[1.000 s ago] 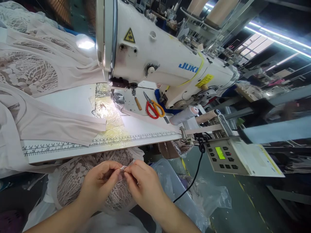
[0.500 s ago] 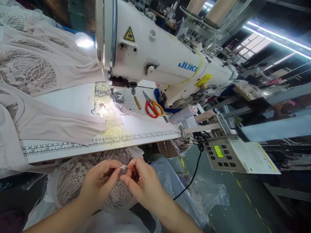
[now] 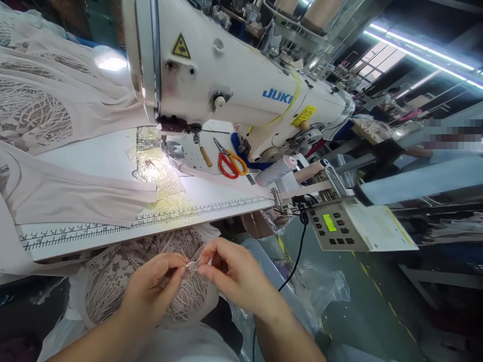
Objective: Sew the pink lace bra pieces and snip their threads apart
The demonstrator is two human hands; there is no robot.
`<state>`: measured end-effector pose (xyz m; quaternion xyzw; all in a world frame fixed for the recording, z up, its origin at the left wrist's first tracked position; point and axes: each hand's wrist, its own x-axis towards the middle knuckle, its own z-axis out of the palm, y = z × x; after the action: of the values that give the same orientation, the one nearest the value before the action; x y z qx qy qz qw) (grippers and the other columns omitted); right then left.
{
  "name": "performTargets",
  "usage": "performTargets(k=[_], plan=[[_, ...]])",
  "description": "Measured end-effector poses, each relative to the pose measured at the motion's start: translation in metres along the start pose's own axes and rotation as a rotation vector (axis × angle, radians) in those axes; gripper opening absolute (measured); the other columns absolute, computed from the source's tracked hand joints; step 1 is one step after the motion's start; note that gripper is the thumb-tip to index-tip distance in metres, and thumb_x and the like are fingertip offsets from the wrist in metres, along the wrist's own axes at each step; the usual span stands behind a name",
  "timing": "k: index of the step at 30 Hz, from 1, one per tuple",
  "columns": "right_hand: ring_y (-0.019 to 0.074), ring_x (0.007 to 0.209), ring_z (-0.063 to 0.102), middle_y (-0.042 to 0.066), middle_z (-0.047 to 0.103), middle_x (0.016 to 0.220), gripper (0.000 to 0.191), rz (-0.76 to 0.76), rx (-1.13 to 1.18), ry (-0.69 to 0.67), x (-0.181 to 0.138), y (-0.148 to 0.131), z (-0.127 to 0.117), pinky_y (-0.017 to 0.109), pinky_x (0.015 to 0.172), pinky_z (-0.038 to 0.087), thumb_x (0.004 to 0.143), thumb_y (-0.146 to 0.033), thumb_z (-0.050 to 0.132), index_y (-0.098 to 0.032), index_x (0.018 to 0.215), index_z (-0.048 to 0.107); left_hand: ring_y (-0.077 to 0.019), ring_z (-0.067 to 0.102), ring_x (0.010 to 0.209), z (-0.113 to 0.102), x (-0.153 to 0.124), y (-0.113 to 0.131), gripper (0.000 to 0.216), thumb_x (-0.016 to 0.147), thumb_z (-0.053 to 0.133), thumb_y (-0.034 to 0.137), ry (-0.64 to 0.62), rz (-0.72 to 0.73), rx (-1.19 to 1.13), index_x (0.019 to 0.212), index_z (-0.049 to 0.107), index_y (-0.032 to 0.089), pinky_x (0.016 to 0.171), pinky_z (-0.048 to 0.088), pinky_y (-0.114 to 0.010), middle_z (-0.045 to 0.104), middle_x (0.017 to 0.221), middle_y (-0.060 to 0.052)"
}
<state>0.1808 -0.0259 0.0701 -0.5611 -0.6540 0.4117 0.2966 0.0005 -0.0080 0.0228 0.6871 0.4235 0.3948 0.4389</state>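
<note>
Above my lap, my left hand (image 3: 156,284) pinches a small wisp of white thread (image 3: 191,265) between thumb and forefinger. My right hand (image 3: 239,276) grips the other end of it, with thumb and fingertips closed a short way to the right. Part of the thread looks bunched, and a fine end sticks up by the left fingertips. Below and behind both hands a beige lace garment (image 3: 109,286) with pale edging lies over my lap. Whether the thread is joined to this garment I cannot tell.
A white sewing machine (image 3: 234,85) stands on the table beyond a printed ruler strip (image 3: 211,207). Scissors (image 3: 231,162) with red and orange handles lie under its arm. Beige garments (image 3: 75,191) cover the table's left. A control box (image 3: 339,231) and plastic bin (image 3: 269,261) are at right.
My hands have drawn slightly apart, the right one shifting right, so more of the white thread shows between them. The whole view has shifted a little, moving the machine leftward.
</note>
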Motion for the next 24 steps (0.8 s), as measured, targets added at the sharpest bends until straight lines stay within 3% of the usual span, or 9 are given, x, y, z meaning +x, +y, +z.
performTargets(k=[4, 7, 10, 14, 17, 20, 22, 24], plan=[[0.0119, 0.075, 0.055, 0.003, 0.060, 0.092, 0.008, 0.004, 0.078, -0.097, 0.017, 0.005, -0.009, 0.023, 0.064, 0.045, 0.083, -0.015, 0.060, -0.018, 0.076, 0.063, -0.0123, 0.068, 0.063, 0.000, -0.001, 0.002, 0.014, 0.077, 0.057, 0.018, -0.041, 0.018, 0.023, 0.069, 0.067, 0.024, 0.059, 0.053, -0.016, 0.072, 0.069, 0.001], [0.0124, 0.076, 0.056, 0.001, 0.058, 0.083, 0.011, 0.043, 0.280, -0.182, 0.028, 0.013, 0.000, 0.024, 0.068, 0.046, 0.077, -0.013, 0.066, -0.017, 0.067, 0.061, -0.0123, 0.067, 0.060, 0.000, -0.001, 0.004, 0.012, 0.078, 0.059, 0.022, -0.048, -0.021, 0.054, 0.070, 0.068, 0.024, 0.056, 0.052, -0.016, 0.070, 0.066, 0.002], [0.0138, 0.081, 0.057, 0.001, 0.059, 0.083, 0.014, 0.000, 0.403, -0.163, 0.034, 0.018, 0.009, 0.027, 0.076, 0.046, 0.074, -0.014, 0.068, -0.017, 0.064, 0.059, -0.0128, 0.067, 0.060, 0.000, -0.002, 0.003, 0.013, 0.079, 0.059, 0.026, -0.080, -0.090, 0.032, 0.071, 0.068, 0.023, 0.055, 0.052, -0.016, 0.070, 0.066, 0.001], [0.0162, 0.094, 0.059, 0.003, 0.066, 0.095, 0.012, -0.077, 0.454, 0.143, 0.035, 0.021, 0.007, 0.031, 0.087, 0.044, 0.078, -0.016, 0.063, -0.019, 0.067, 0.059, -0.0126, 0.064, 0.057, -0.001, -0.003, -0.003, 0.012, 0.078, 0.059, 0.026, -0.114, -0.151, -0.062, 0.070, 0.068, 0.021, 0.052, 0.050, -0.017, 0.070, 0.067, 0.000], [0.0144, 0.082, 0.063, 0.003, 0.070, 0.089, 0.012, -0.048, 0.651, 0.338, 0.032, 0.022, -0.005, 0.025, 0.066, 0.050, 0.084, -0.024, 0.062, -0.020, 0.074, 0.057, -0.0125, 0.063, 0.057, -0.001, -0.002, -0.004, 0.012, 0.076, 0.063, 0.029, -0.145, -0.300, -0.181, 0.070, 0.068, 0.020, 0.051, 0.048, -0.017, 0.070, 0.066, -0.001], [0.0092, 0.049, 0.055, -0.004, 0.063, 0.063, 0.016, -0.067, 0.809, 0.492, 0.019, 0.019, -0.029, 0.015, 0.038, 0.039, 0.086, -0.031, 0.063, -0.021, 0.077, 0.053, -0.0120, 0.062, 0.059, -0.001, 0.001, 0.003, 0.013, 0.072, 0.068, 0.032, -0.143, -0.513, -0.355, 0.067, 0.067, 0.019, 0.055, 0.049, -0.017, 0.069, 0.062, 0.000], [0.0050, 0.040, 0.044, -0.008, 0.054, 0.056, 0.018, -0.132, 0.813, 0.690, 0.006, 0.017, -0.052, 0.012, 0.034, 0.036, 0.083, -0.027, 0.068, -0.021, 0.075, 0.053, -0.0113, 0.062, 0.059, -0.002, 0.004, 0.009, 0.016, 0.068, 0.071, 0.033, -0.126, -0.643, -0.465, 0.063, 0.065, 0.019, 0.058, 0.050, -0.017, 0.067, 0.059, 0.001], [0.0033, 0.041, 0.040, -0.008, 0.051, 0.056, 0.015, -0.206, 0.707, 0.960, -0.011, 0.015, -0.076, 0.012, 0.040, 0.042, 0.082, -0.021, 0.069, -0.020, 0.074, 0.056, -0.0100, 0.060, 0.058, -0.003, 0.007, 0.014, 0.019, 0.064, 0.075, 0.033, -0.126, -0.741, -0.555, 0.061, 0.064, 0.018, 0.060, 0.051, -0.017, 0.066, 0.057, 0.002]])
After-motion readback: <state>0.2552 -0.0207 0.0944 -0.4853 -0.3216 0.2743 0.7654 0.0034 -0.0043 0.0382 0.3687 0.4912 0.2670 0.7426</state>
